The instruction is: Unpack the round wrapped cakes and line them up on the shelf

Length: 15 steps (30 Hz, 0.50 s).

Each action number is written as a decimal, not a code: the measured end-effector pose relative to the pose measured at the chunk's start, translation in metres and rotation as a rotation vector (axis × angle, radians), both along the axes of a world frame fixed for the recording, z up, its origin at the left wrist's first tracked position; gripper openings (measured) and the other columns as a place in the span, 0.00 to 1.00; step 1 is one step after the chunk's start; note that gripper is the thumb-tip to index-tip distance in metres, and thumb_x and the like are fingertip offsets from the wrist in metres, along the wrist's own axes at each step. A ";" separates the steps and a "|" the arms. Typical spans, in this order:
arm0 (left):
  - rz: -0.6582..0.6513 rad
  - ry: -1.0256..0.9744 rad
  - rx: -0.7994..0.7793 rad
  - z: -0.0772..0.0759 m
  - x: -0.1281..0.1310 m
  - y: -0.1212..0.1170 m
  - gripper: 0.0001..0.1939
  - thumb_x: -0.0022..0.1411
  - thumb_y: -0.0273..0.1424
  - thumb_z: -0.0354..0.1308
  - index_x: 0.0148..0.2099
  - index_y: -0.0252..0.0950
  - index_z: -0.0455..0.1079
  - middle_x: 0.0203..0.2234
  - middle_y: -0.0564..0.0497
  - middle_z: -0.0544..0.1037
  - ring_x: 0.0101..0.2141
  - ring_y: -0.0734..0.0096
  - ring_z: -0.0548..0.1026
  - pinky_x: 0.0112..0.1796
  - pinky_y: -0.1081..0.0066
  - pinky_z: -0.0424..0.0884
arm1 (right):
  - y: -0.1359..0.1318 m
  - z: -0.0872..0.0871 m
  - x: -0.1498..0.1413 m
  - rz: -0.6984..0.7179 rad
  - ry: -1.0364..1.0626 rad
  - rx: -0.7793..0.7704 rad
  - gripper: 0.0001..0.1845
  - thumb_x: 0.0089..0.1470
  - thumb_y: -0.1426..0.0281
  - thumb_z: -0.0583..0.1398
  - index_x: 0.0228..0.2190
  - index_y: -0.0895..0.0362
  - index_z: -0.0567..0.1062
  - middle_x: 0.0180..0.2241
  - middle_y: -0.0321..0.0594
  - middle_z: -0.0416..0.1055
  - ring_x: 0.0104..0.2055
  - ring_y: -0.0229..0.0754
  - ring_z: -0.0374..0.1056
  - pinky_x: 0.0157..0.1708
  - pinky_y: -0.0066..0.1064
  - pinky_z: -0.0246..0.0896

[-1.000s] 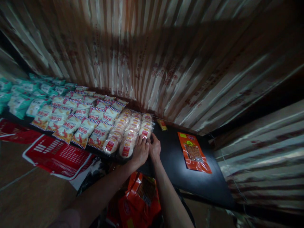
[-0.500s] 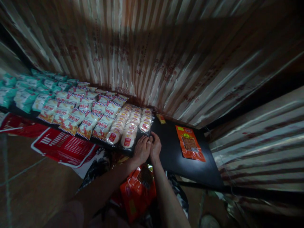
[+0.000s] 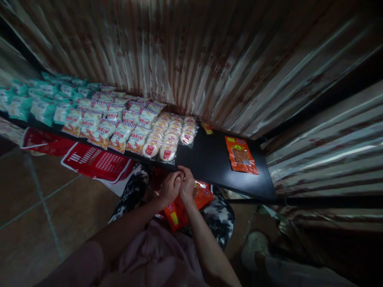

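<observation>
My left hand [image 3: 171,188] and my right hand [image 3: 186,182] are pressed together, fingers curled, just off the front edge of the black shelf [image 3: 206,159]. What they hold, if anything, is hidden. Below them, orange snack packets [image 3: 176,217] lie on my lap, partly covered by my wrists. Clear-wrapped stacks of round white crackers [image 3: 167,152] stand in rows on the shelf, just beyond my left hand. Farther right, an orange packet with a see-through window [image 3: 241,155] lies flat on the shelf.
White-and-orange snack bags [image 3: 119,135] and teal bags [image 3: 43,109] fill the shelf's left part. A small yellow packet [image 3: 207,128] lies near the back. Red printed bags [image 3: 95,161] hang below the front edge. A shoe [image 3: 255,249] is on the floor at right.
My hands, still together, have drawn back from beside the cracker stacks to over my lap. The view has shifted, showing more of my lap and the floor.
</observation>
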State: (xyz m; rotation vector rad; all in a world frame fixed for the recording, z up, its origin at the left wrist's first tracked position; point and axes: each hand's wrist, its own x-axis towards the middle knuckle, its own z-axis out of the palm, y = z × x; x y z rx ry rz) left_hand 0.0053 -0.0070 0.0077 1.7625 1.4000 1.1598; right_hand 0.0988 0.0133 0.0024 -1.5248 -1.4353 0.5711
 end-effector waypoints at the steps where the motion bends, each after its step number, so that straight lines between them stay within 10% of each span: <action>1: 0.001 0.006 -0.007 -0.005 -0.005 -0.006 0.17 0.64 0.30 0.40 0.47 0.36 0.67 0.42 0.43 0.76 0.45 0.64 0.73 0.49 0.63 0.68 | -0.007 -0.004 -0.005 0.006 0.012 -0.004 0.19 0.50 0.74 0.49 0.38 0.57 0.77 0.37 0.42 0.75 0.40 0.41 0.69 0.44 0.33 0.62; 15: 0.272 0.139 -0.840 -0.075 -0.045 -0.045 0.10 0.63 0.25 0.47 0.37 0.32 0.71 0.35 0.44 0.77 0.40 0.65 0.75 0.45 0.68 0.67 | -0.072 -0.063 -0.061 0.260 -0.025 -0.601 0.16 0.51 0.78 0.54 0.40 0.59 0.76 0.34 0.46 0.77 0.34 0.40 0.73 0.36 0.26 0.65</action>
